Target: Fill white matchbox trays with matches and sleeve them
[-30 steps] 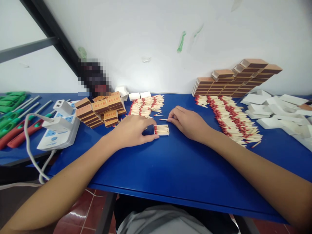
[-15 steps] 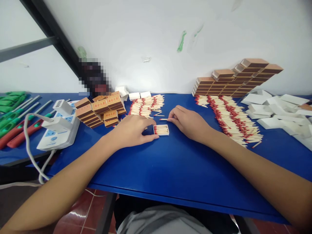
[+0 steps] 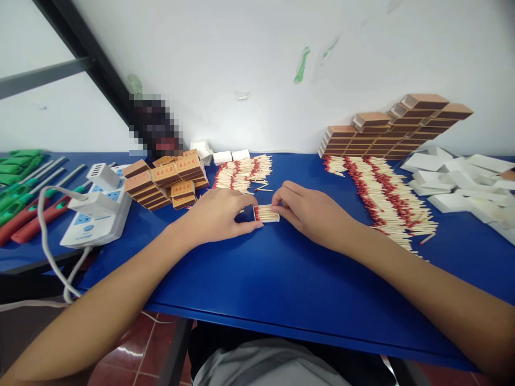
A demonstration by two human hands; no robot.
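Observation:
A small white matchbox tray [image 3: 269, 219] lies on the blue table, filled with red-tipped matches whose heads point left. My left hand [image 3: 219, 217] grips the tray's left end between thumb and index finger. Over the tray's right end, my right hand [image 3: 303, 209] is closed in a pinch on a match [image 3: 275, 207], mostly covered by the fingertips. Behind the tray lies a loose pile of matches [image 3: 245, 174]. To the right of my right hand spreads a larger bed of matches [image 3: 386, 195].
Stacked matchboxes stand at the left [image 3: 164, 179] and against the wall at the right [image 3: 386, 134]. White empty trays [image 3: 454, 179] heap up at the far right. A power strip [image 3: 104, 206] with white cables and red-and-green handled tools [image 3: 38, 206] lie at the left.
My right hand has moved left with the match, from beside the tray to over its right end. My left hand keeps its grip on the tray.

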